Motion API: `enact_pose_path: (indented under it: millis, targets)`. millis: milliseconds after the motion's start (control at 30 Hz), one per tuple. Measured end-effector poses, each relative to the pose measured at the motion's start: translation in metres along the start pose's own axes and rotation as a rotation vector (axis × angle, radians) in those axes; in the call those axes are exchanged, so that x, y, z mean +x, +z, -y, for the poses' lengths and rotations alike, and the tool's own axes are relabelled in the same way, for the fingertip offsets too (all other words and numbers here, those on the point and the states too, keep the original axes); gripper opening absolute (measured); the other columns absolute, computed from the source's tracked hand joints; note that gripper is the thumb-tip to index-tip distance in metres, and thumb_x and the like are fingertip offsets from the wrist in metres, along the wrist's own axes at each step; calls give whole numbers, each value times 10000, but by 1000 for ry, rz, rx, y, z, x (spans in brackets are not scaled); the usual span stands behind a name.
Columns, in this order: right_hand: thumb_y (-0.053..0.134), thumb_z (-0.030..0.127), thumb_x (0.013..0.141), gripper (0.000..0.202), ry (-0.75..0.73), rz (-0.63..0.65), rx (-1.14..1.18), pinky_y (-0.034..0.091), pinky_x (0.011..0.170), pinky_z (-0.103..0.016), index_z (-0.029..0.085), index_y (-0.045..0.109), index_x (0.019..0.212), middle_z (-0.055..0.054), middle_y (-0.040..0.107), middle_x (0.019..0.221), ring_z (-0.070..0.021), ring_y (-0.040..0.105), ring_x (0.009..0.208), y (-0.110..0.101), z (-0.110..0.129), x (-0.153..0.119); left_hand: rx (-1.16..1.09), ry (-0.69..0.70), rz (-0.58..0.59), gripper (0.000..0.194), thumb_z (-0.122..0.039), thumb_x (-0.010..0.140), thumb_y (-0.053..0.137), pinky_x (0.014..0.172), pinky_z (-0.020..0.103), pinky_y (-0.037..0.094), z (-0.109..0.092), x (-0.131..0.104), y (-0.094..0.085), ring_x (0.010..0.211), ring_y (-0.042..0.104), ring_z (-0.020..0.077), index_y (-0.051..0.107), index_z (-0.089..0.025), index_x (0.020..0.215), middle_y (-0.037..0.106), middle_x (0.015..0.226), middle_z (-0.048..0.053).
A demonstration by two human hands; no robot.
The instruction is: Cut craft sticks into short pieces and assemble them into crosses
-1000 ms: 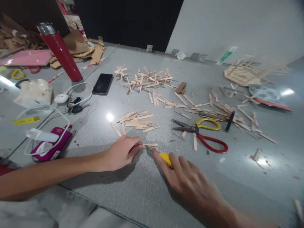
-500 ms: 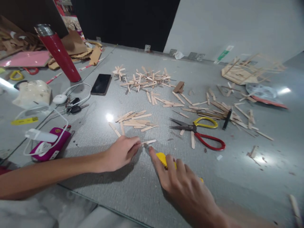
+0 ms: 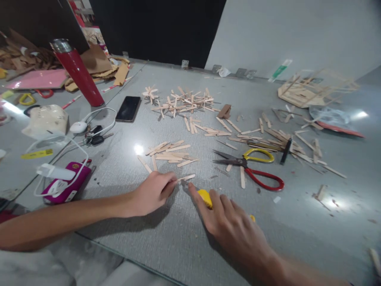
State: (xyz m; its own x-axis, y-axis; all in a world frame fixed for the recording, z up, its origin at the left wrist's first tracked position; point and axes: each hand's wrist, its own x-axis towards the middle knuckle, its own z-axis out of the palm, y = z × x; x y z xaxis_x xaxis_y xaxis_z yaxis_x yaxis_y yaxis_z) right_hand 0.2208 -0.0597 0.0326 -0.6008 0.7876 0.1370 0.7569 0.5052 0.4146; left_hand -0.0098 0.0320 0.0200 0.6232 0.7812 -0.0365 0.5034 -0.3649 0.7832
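My left hand (image 3: 156, 192) is closed, pinching the near end of a thin wooden stick (image 3: 188, 177) low over the grey table. In my right hand (image 3: 229, 218) is a yellow cutter (image 3: 205, 198), its fingers wrapped round the handle and the index finger stretched along toward the blade. The cutter's blade (image 3: 184, 183) is at the stick, just right of my left fingertips. A loose pile of wooden sticks (image 3: 171, 154) lies just beyond my left hand. Open scissors (image 3: 244, 162) with yellow and red handles rest beyond my right hand.
A phone (image 3: 128, 109), a red bottle (image 3: 79, 73), keys (image 3: 95, 137) and a purple power bank (image 3: 69, 182) with a white cable are at the left. More sticks (image 3: 187, 101) lie farther back. A wooden stick frame (image 3: 300, 91) and a black pen-like object (image 3: 286, 151) are at the right.
The view has shifted slightly. My left hand keeps its pinch on the stick, and my right hand with the cutter has barely moved.
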Motion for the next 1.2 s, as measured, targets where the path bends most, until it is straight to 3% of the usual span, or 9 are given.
enact_pose_path:
  millis: [100, 200, 467, 733, 867, 933, 1033, 1100, 1200]
  targets:
    - [585, 13, 833, 662, -77, -48, 30, 491, 607, -352, 79, 574, 1492, -102, 701, 843, -248, 627, 700, 3, -12, 5, 4, 0, 1, 288, -264, 1039, 435, 585, 261, 304, 1, 0, 0, 543, 382, 122, 530, -201, 774, 489, 613, -36]
    - [553, -27, 838, 658, -117, -78, 100, 514, 634, -338, 106, 561, 1483, -98, 728, 893, -237, 672, 735, 12, -27, 8, -2, -8, -2, 276, -246, 1027, 444, 584, 262, 316, -1, 0, 0, 532, 403, 124, 527, -204, 767, 497, 602, -34]
    - [458, -94, 741, 858, 76, 147, 354, 504, 574, -280, 172, 432, 1556, -56, 720, 911, -185, 688, 630, 4, -36, -14, -137, -137, 12, 337, -332, 1039, 444, 515, 232, 360, -4, -1, -1, 442, 496, 128, 495, -217, 726, 507, 498, -41]
    - [409, -72, 886, 705, 233, 173, 498, 589, 717, -337, 198, 521, 1527, -104, 699, 1017, -208, 706, 805, 20, -55, -32, -318, -211, -14, 325, -417, 1046, 460, 468, 222, 381, -8, -1, -2, 412, 520, 109, 525, -211, 804, 545, 593, -47]
    - [538, 68, 977, 464, 238, 127, 459, 617, 837, -462, 193, 638, 1413, -133, 722, 1091, -309, 713, 1038, 21, -63, -30, -333, -197, -24, 337, -442, 1051, 453, 476, 227, 384, -8, 0, -3, 432, 535, 112, 544, -198, 837, 553, 611, -38]
    - [551, 122, 1003, 399, 255, 96, 486, 612, 885, -459, 187, 665, 1380, -138, 740, 1125, -314, 710, 1114, 16, -70, -25, -338, -188, -35, 346, -451, 1059, 450, 479, 228, 381, -6, 0, -3, 436, 532, 109, 559, -190, 859, 553, 618, -37]
    - [473, 157, 1047, 378, 356, 59, 513, 604, 844, -380, 172, 696, 1352, -141, 770, 1136, -262, 750, 1031, 16, -89, -20, -359, -193, -31, 347, -465, 1056, 470, 475, 230, 380, -3, 1, -3, 437, 526, 105, 563, -189, 867, 552, 639, -39]
    - [456, 205, 1056, 362, 460, 93, 461, 573, 722, -336, 169, 745, 1270, -131, 794, 1056, -236, 758, 841, 23, -108, -20, -369, -205, -28, 340, -471, 1046, 487, 473, 232, 384, -3, 1, -3, 438, 525, 103, 564, -190, 871, 556, 653, -38]
    - [478, 181, 1013, 340, 635, 181, 326, 413, 548, -297, 195, 792, 1142, -112, 786, 865, -236, 710, 668, 36, -145, -28, -361, -213, -33, 325, -465, 1034, 496, 472, 233, 380, -3, 1, -3, 442, 524, 106, 573, -189, 880, 560, 651, -36]
